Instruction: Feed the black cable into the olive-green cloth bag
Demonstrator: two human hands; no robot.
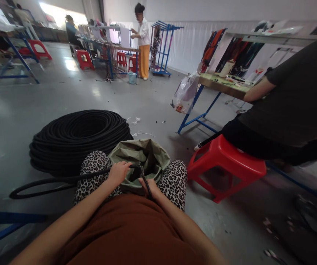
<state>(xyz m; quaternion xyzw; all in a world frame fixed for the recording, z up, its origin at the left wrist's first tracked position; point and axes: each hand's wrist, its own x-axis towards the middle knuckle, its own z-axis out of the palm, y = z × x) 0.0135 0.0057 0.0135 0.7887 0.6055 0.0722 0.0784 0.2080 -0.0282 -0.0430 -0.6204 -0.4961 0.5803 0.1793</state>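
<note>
My left hand point(120, 173) is closed round a thick black cord point(92, 176), close to its end. From there the cord runs left over my knee and bends back in a long loop beside the big black coil point(61, 147) on the floor. My right hand point(150, 187) grips what look like scissors point(142, 172), with metal blades and a dark handle. The blades meet or lie right beside the cord's end; which of these, I cannot tell. Both hands are above an open olive-green sack point(158, 156) between my knees, its inside mostly shadowed.
At right, a person in dark clothes sits on a red stool point(227, 165) by a worktable point(227, 86) with a plastic bag point(186, 90) hanging from it. Blue metal legs point(9, 221) stand at lower left. Farther back are people, tables and a blue rack point(165, 51).
</note>
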